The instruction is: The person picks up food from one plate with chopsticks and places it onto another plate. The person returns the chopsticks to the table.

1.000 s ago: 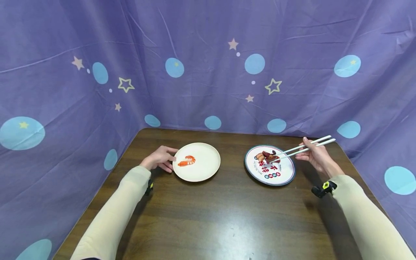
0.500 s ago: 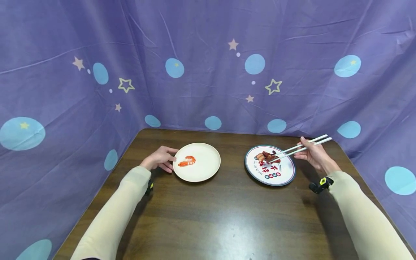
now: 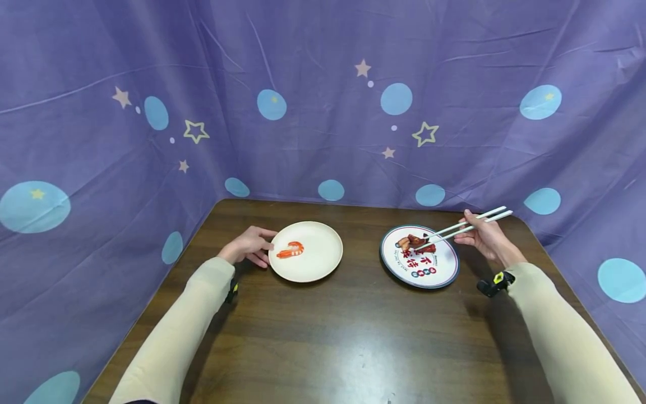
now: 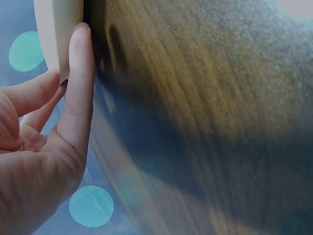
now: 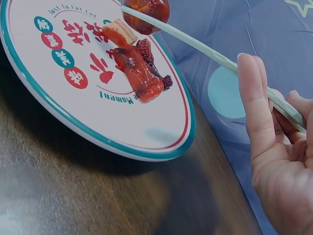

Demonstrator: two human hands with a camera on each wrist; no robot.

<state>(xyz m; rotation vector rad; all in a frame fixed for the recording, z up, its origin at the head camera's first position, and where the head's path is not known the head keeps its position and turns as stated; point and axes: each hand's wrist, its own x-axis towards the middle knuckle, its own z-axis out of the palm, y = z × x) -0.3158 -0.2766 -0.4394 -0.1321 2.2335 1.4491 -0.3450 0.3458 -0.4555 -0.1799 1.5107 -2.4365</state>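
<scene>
My left hand [image 3: 247, 245] pinches the near-left rim of a cream plate [image 3: 318, 259], thumb on the rim and a finger beneath in the left wrist view. An orange-and-white shrimp [image 3: 291, 250] lies on that plate. With my right hand [image 3: 487, 240] I hold a pair of pale chopsticks [image 3: 497, 217], their tips apart over a white plate [image 3: 446, 265] with a blue-green rim. Glossy brown-red meat pieces [image 5: 139, 73] lie there. At the tips is another round, shiny brown piece [image 5: 152, 9]; whether it is lifted, I cannot tell.
Both plates stand on a dark wooden table [image 3: 323, 325], apart from each other. A purple curtain [image 3: 313, 140] with stars and blue dots encloses the table behind and at the sides.
My right hand and the chopsticks have shifted slightly left and away from me, and the meat at the tips has moved a little. The left hand and cream plate stay put.
</scene>
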